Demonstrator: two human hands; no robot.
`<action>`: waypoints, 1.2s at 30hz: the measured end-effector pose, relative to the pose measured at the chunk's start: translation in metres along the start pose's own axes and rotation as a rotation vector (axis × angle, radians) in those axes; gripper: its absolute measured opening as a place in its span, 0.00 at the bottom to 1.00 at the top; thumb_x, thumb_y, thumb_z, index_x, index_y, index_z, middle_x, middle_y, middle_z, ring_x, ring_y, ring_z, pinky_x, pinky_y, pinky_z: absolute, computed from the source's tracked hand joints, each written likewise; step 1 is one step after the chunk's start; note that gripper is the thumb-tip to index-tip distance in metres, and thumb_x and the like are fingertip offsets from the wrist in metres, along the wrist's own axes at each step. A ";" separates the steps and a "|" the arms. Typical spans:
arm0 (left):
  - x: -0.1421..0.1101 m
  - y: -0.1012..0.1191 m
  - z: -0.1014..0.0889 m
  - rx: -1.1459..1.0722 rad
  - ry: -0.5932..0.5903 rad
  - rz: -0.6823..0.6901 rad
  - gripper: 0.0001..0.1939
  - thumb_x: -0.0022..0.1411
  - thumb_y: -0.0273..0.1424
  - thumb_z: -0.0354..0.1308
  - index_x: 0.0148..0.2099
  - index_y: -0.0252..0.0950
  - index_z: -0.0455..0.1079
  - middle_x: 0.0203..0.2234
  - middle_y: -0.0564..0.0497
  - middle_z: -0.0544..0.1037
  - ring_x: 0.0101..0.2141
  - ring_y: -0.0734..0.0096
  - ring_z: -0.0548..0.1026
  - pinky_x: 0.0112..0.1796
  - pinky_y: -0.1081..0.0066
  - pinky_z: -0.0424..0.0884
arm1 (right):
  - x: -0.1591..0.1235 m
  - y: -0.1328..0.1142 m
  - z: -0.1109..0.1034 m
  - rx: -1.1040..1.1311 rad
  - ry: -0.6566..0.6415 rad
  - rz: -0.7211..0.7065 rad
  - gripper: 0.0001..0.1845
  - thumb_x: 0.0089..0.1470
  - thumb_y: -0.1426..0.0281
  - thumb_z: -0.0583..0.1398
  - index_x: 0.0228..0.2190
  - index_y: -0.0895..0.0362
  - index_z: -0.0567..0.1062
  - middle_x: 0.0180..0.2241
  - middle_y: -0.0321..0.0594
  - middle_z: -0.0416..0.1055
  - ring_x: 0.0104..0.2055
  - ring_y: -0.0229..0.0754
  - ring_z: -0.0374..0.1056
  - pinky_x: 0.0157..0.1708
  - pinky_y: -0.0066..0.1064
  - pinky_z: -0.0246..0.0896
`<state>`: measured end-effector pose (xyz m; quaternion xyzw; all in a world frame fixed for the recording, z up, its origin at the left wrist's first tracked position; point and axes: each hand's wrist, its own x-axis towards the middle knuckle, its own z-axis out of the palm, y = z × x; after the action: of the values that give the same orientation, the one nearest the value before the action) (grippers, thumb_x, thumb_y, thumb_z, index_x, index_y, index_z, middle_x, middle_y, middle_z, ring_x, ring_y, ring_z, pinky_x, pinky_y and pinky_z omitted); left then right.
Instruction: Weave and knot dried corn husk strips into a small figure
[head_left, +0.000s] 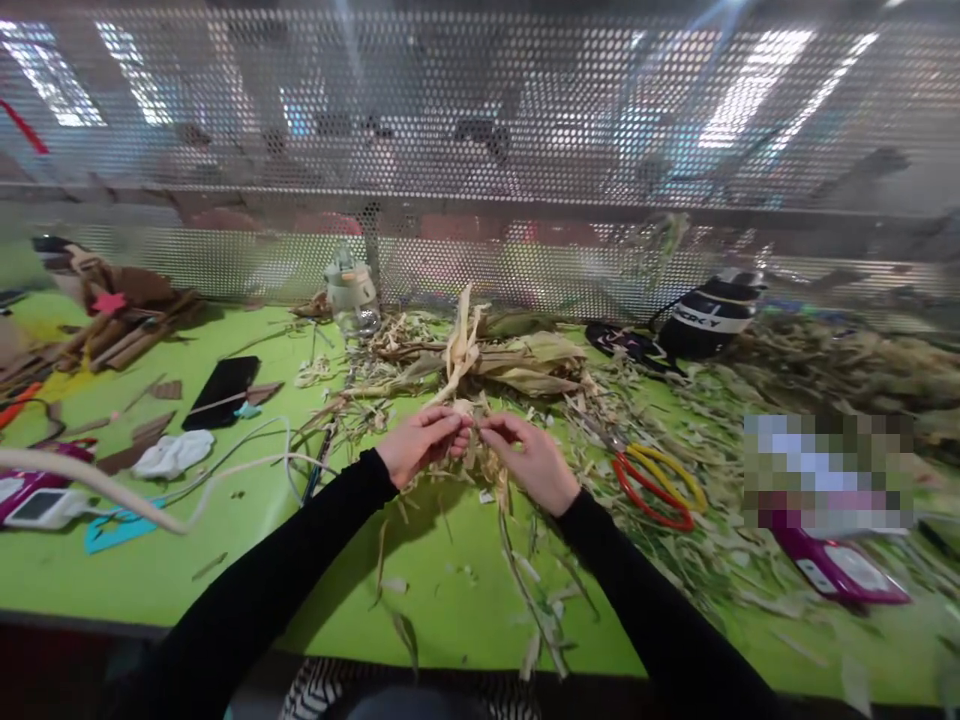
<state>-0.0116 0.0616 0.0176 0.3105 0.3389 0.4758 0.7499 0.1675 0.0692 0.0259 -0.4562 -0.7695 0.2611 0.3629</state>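
Observation:
My left hand (418, 445) and my right hand (531, 460) meet at the middle of a green table (247, 560). Both pinch a bundle of dried corn husk strips (471, 415) between thumb and fingers. One pale husk strip (459, 345) stands up above the hands, and loose ends hang down below them toward me. Both arms wear black sleeves. Behind the hands lies a heap of dried husks (517, 362).
Scissors with red and yellow handles (660, 485) lie right of my hands. A black phone (221, 390), a white cable (150, 500) and a white cloth lie left. A small bottle (351, 290) and a dark bag (709, 315) stand by the perforated metal screen (480, 150).

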 end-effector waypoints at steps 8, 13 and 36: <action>0.005 -0.011 -0.002 0.052 -0.002 -0.026 0.17 0.41 0.36 0.70 0.31 0.30 0.73 0.20 0.53 0.74 0.21 0.80 0.72 0.29 0.76 0.71 | -0.009 -0.004 -0.002 -0.047 0.055 -0.008 0.07 0.56 0.66 0.53 0.30 0.55 0.66 0.25 0.36 0.66 0.25 0.37 0.62 0.23 0.27 0.56; 0.002 -0.018 0.001 0.165 -0.091 -0.137 0.21 0.36 0.39 0.71 0.28 0.29 0.71 0.20 0.53 0.75 0.22 0.80 0.72 0.31 0.75 0.71 | -0.015 0.000 0.001 -0.036 0.094 -0.001 0.06 0.56 0.67 0.53 0.31 0.56 0.66 0.20 0.30 0.59 0.18 0.31 0.51 0.17 0.24 0.47; -0.003 -0.029 0.007 0.187 -0.117 -0.168 0.06 0.57 0.26 0.59 0.30 0.28 0.69 0.21 0.50 0.75 0.22 0.81 0.73 0.32 0.77 0.71 | -0.020 -0.008 0.003 -0.101 0.190 -0.080 0.05 0.54 0.69 0.56 0.29 0.57 0.69 0.21 0.33 0.67 0.19 0.32 0.62 0.16 0.22 0.54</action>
<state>0.0079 0.0476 -0.0002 0.3766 0.3623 0.3588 0.7734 0.1677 0.0476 0.0235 -0.4653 -0.7615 0.1628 0.4207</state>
